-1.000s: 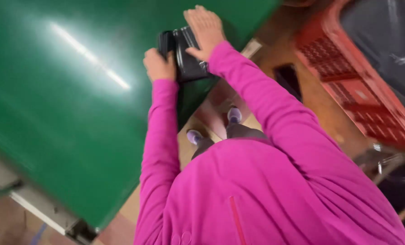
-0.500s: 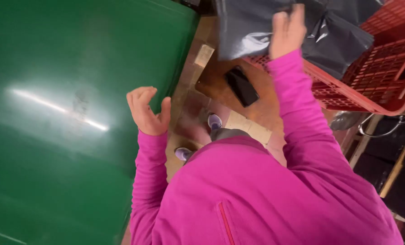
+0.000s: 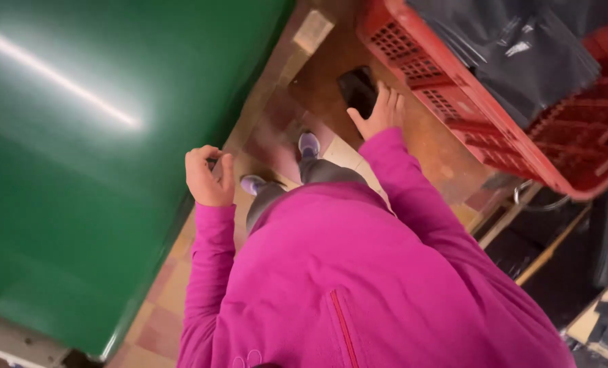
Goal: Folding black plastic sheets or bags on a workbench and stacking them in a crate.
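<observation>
Nearest, a soft magenta fleece top (image 3: 358, 286), matte and slightly fuzzy, with a stitched zip line down the front. Beyond it, two rounded lilac shoe toes (image 3: 308, 144) on a worn tiled floor (image 3: 167, 307) of reddish and tan squares.

Left hand (image 3: 208, 176) raised beside the edge of a glossy green tabletop (image 3: 79, 204), fingers curled loosely inward with a small gap between thumb and fingers; something small and dark barely showing at the fingertips, too hidden to tell whether gripped. Tabletop smooth and hard, with a long bright streak of reflected light.

Right hand (image 3: 380, 112) stretched forward, fingers spread and flat, palm resting against a flat black rectangular device (image 3: 357, 90) with rounded corners, touched rather than clamped. Device low down just beside the wall of a red plastic crate (image 3: 454, 109).

Farther off, the crate's rigid lattice sides, filled with crinkled, shiny black plastic bags (image 3: 522, 54).
</observation>
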